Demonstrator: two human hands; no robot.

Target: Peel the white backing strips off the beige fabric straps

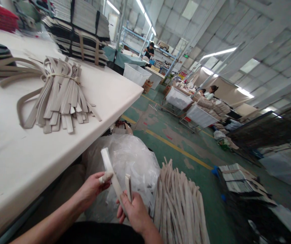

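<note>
Both hands hold beige strips low in the frame, below the table edge. My left hand pinches a long beige strip with a taped thumb. My right hand is closed around the lower end of that strip and a second, shorter strip. Right of my hands stands a big pile of loose beige strips. Behind my hands sits a clear plastic bag. On the white table lies a bundle of strips tied with a rubber band.
Tall strapped stacks of flat material stand at the table's far end. White bins and carts line the green floor with its yellow line. Two other people work far off. Stacked sheets lie at the right.
</note>
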